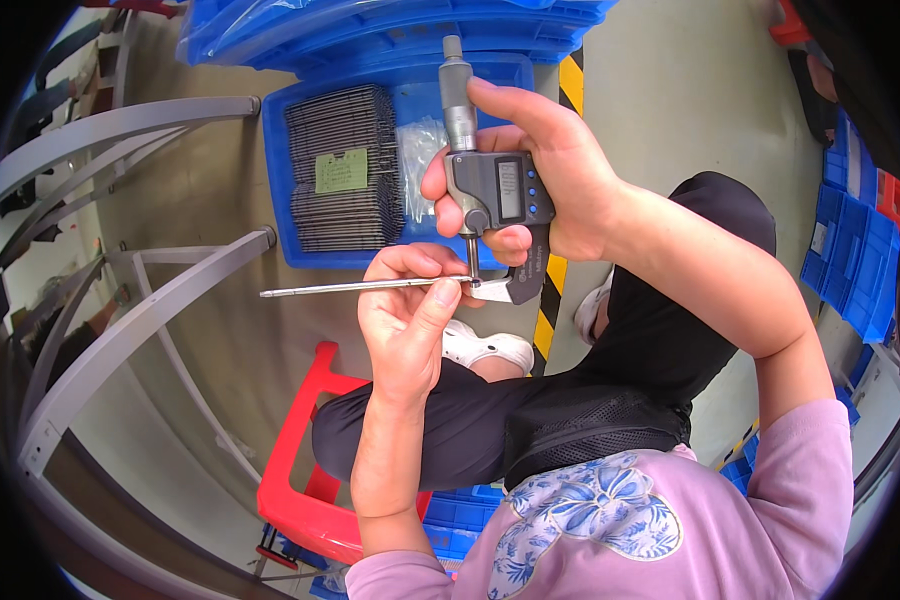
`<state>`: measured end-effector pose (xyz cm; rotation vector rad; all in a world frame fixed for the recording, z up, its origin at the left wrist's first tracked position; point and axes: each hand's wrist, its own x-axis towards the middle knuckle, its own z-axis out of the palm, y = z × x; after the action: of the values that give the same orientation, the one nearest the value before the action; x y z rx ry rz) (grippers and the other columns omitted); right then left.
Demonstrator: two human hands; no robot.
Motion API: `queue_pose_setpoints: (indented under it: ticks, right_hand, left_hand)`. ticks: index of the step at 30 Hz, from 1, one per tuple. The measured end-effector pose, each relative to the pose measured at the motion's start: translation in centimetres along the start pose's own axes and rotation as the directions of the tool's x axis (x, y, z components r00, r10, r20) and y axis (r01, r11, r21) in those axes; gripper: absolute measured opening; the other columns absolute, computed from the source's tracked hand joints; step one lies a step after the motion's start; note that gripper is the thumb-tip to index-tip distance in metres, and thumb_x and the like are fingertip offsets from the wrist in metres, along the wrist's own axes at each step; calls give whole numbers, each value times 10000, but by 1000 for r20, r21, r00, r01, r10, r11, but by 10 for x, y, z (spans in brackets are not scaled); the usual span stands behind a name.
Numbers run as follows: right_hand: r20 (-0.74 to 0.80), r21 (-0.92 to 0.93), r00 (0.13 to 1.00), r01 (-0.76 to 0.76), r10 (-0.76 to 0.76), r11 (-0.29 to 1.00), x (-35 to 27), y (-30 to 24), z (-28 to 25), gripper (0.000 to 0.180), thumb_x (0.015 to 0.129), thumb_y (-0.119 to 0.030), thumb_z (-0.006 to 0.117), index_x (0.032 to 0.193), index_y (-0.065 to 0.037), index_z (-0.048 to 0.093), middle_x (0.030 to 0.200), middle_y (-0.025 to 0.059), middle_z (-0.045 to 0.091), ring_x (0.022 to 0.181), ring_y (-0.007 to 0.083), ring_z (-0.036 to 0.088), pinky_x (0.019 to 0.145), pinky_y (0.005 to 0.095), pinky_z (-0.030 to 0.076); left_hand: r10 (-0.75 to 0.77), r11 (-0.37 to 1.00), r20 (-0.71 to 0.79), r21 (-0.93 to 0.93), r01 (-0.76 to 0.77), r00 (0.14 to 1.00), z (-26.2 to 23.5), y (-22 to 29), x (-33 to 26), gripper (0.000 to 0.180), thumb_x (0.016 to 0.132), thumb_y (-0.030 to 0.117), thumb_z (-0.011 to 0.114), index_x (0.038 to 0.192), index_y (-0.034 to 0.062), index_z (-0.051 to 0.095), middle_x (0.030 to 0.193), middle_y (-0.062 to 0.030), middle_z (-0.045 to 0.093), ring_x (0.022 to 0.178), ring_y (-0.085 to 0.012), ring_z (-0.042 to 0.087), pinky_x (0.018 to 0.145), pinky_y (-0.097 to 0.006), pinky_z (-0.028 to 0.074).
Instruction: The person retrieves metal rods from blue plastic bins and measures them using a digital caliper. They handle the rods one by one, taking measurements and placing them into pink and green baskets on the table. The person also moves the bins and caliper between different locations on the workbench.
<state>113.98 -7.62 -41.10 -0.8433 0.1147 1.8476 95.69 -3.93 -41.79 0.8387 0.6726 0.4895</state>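
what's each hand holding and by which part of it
Left hand: a thin metal rod, pinched near its right end. Right hand: a digital micrometer, gripped around its display body.

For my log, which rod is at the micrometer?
The one rod pinched in the left hand, its tip at the micrometer the right hand holds; the other rods lie stacked in the blue bin.

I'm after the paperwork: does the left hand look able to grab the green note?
Probably not right now: the left hand pinches the thin rod, though nothing covers the green note.
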Motion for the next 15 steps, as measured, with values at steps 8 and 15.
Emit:
queue_pose_setpoints:
  ticks: [8,15]
  right_hand:
    - [-3,-21,1000,1,-2,1000,2,0,-1,594,812,-587,365,803,-30,571,653,83,586,407,111,437,360,216,335]
    - [4,-3,1000,-11,12,1000,0,-2,-3,599,822,-578,352,815,-20,569,664,92,588,411,118,436,369,220,343]
  left_hand:
    - [12,1000,32,12,-12,999,-1,-1,2,173,783,-17,568,916,10,461,897,-119,521,819,-166,545,689,-300,518]
    - [-7,1000,24,3,7,1000,1,-1,4,128,827,59,519,919,-1,453,904,-126,519,817,-173,546,706,-317,504]
